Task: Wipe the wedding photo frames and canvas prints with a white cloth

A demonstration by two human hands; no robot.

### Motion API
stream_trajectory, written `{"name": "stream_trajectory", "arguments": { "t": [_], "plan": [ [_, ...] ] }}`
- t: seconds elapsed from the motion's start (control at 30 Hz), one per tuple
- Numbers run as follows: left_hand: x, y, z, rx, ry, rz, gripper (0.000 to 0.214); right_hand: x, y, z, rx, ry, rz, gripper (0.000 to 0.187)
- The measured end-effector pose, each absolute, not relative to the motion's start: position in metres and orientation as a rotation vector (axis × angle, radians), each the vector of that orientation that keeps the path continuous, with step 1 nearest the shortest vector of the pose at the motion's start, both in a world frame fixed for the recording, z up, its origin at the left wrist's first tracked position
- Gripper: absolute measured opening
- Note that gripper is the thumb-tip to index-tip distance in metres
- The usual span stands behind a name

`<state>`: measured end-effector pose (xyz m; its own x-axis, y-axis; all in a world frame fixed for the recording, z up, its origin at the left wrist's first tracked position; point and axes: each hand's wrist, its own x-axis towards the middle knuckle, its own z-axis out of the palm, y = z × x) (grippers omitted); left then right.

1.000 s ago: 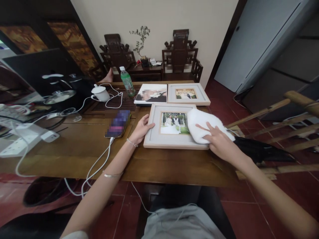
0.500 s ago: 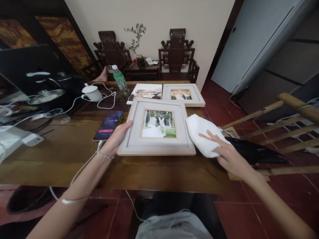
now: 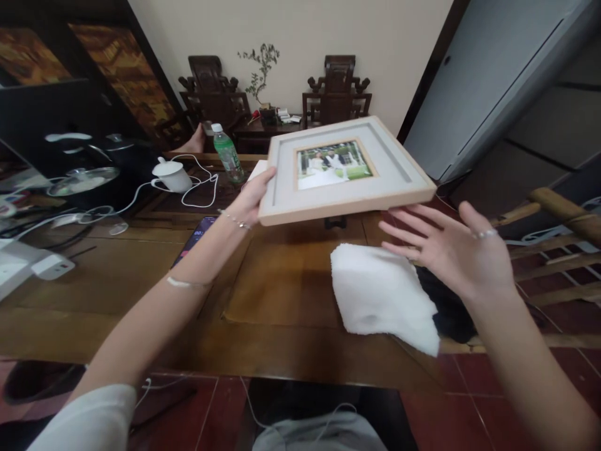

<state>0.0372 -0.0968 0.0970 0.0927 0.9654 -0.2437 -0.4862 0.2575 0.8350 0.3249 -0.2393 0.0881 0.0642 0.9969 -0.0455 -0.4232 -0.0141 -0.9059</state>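
Observation:
A light wood picture frame (image 3: 300, 213) with a wedding photo in a pale mat is lifted off the table, tilted with its right side nearer me. My left hand (image 3: 256, 195) grips it by the left edge. Palm up and fingers spread, my right hand (image 3: 451, 250) is just below the frame's right corner; whether the fingertips touch its underside I cannot tell. Under that hand a white cloth (image 3: 380, 297) lies crumpled on the table's right part. The raised frame hides most of the items at the table's back edge.
On the wooden table (image 3: 282, 282) a phone (image 3: 195, 238) lies partly behind my left arm. Farther back stand a green-labelled bottle (image 3: 228, 153) and a white lidded cup (image 3: 172, 175) beside a white cable. A pot (image 3: 84, 185) and a power strip (image 3: 32, 263) are at left.
The picture frame has risen from the table and moved away from me, tilting. My right hand has let go of the white cloth, which now lies spread on the table, and turned palm up.

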Motion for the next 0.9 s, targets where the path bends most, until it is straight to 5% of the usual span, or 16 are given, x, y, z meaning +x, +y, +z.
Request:
{"name": "stream_trajectory", "arguments": {
  "t": [0.17,0.5,0.73,0.9],
  "plan": [
    [0.091,-0.080,0.075,0.712,0.822,1.069,0.029,0.328,-0.207,0.086,-0.961,-0.491,1.146,0.027],
    [0.127,-0.076,0.021,0.490,0.854,0.766,0.028,0.365,-0.198,0.061,-0.971,-0.204,1.005,0.028],
    [0.155,-0.046,-0.004,0.267,0.923,1.067,0.016,0.380,-0.207,0.059,-0.982,-0.182,0.941,0.026],
    [0.160,-0.033,-0.002,0.225,0.960,1.096,0.031,0.381,-0.218,0.063,-1.010,-0.230,0.898,0.027]
  ]
}}
